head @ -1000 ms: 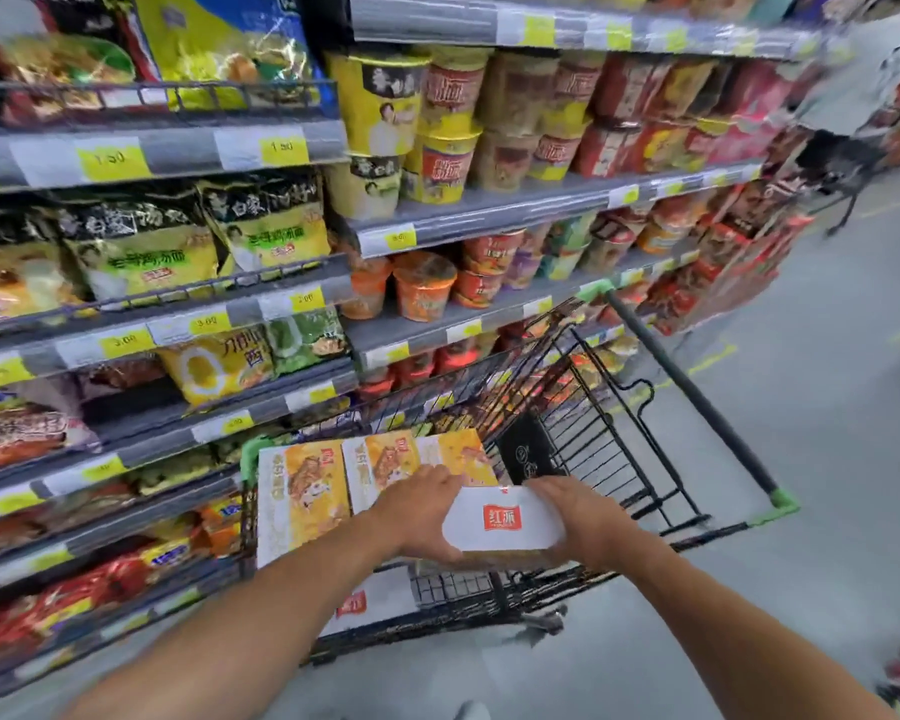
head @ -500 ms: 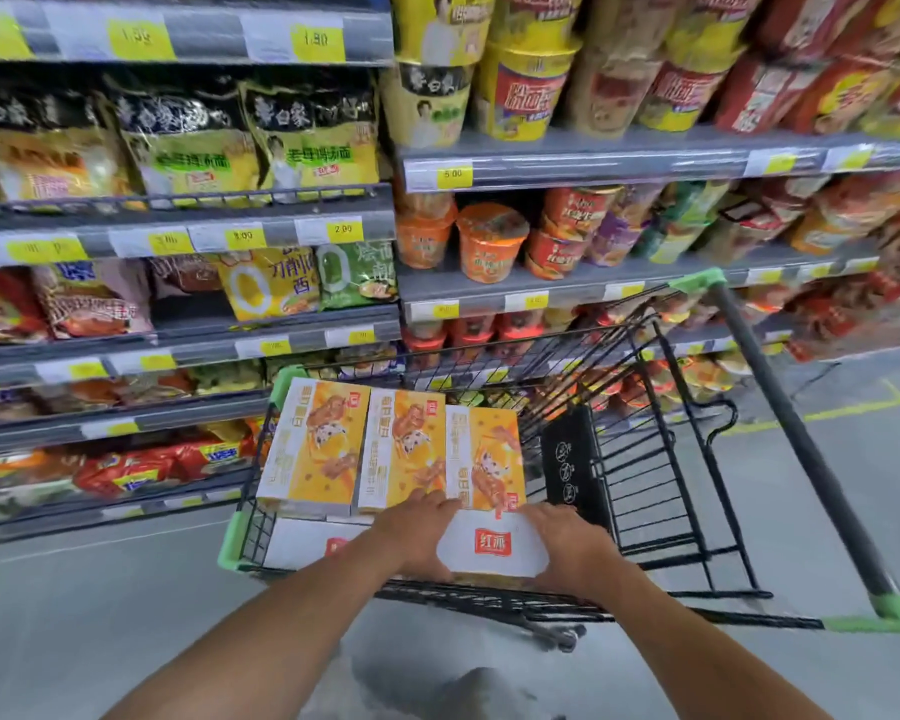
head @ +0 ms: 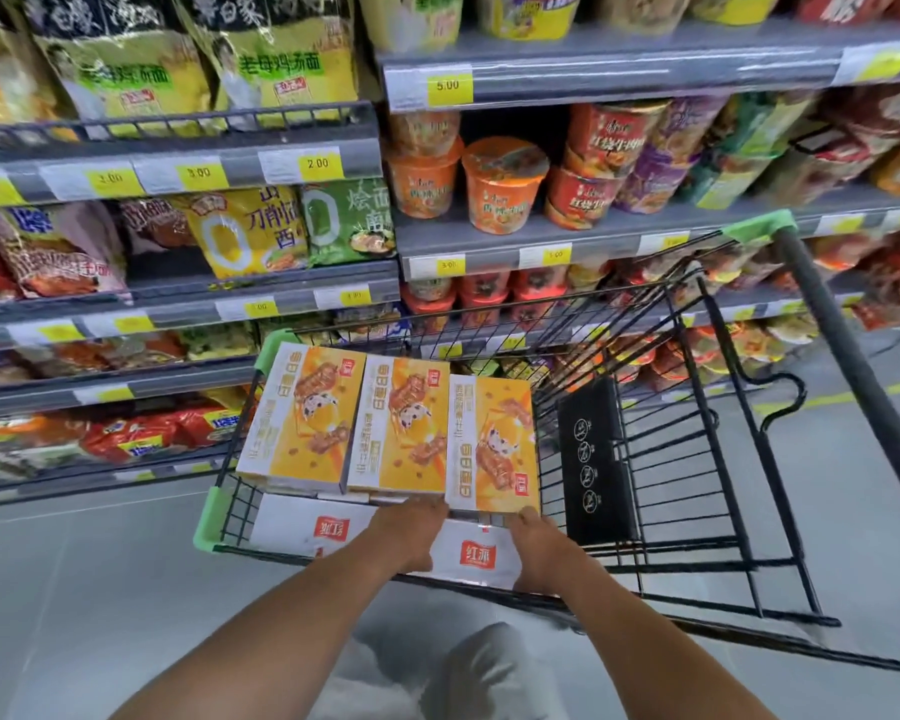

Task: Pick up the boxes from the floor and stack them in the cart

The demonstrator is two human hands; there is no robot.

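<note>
A black wire cart (head: pixel 697 459) with green corner caps stands in front of me. Three orange and white boxes (head: pixel 401 428) lie side by side on top of its stack. Below them, white box ends with red labels show, one at the left (head: pixel 302 527). My left hand (head: pixel 411 532) and my right hand (head: pixel 539 548) grip the two sides of a white box with a red label (head: pixel 476 556), low in the cart's near end, just under the top row.
Store shelves (head: pixel 188 163) full of noodle bags and cups run along the far side of the cart. The cart's black handle bar (head: pixel 848 366) slants down the right. Grey floor (head: pixel 74 589) lies to the left, and my knees (head: pixel 468 667) show below.
The box in both hands has gone forward and down into the cart's near end. My head has come closer to the cart and tilted lower.
</note>
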